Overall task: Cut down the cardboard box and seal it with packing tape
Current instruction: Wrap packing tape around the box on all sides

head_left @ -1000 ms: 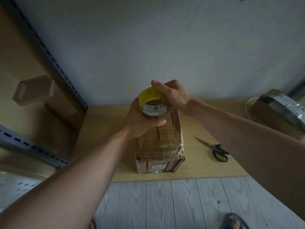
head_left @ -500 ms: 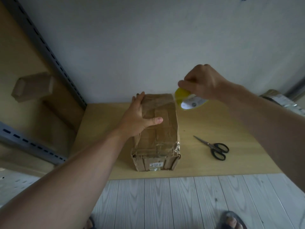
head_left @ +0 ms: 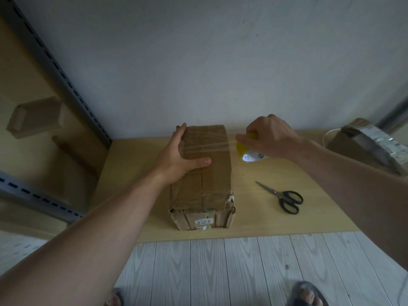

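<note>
Since the cardboard box on the table looks cut down and closed, sealing seems under way; the left hand presses flat on its top; the right hand grips the packing tape roll beside it, a strip stretched across; cutting the strip remains.

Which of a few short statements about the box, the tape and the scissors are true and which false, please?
1. The left hand presses on top of the cardboard box. True.
2. The right hand holds the scissors. False: it grips the tape roll; the scissors lie untouched on the table.
3. The tape roll is to the right of the box. True.
4. The box's top flaps stand open. False: they are folded down, with clear tape across them.
</note>
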A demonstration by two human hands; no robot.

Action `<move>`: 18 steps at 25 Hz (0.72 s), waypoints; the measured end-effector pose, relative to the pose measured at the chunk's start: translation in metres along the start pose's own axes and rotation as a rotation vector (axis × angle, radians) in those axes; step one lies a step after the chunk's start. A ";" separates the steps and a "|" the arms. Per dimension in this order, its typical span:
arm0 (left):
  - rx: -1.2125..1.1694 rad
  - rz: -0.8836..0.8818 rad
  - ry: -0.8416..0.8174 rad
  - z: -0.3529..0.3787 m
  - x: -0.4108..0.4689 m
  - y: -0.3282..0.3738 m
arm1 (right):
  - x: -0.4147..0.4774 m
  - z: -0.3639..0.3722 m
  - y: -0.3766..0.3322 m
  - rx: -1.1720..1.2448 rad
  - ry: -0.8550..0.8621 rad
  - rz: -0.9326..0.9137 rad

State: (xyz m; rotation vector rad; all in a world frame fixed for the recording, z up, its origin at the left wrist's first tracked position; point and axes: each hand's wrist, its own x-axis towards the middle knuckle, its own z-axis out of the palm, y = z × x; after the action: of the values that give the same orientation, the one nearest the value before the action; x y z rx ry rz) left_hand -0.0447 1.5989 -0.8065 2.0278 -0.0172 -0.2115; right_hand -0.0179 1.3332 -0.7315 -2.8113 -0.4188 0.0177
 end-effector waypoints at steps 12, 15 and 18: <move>0.620 0.005 0.038 0.001 -0.017 0.051 | -0.004 0.042 0.004 0.129 0.046 0.025; 0.676 -0.280 -0.051 0.026 -0.010 0.092 | -0.002 0.046 -0.008 0.149 0.058 0.051; 0.707 -0.443 -0.129 0.041 0.002 0.110 | -0.001 0.051 -0.010 0.177 0.061 0.072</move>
State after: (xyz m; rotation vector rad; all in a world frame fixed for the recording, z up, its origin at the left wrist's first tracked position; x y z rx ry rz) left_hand -0.0404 1.5126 -0.7274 2.6981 0.3194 -0.6932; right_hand -0.0247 1.3564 -0.7772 -2.6431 -0.2866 -0.0146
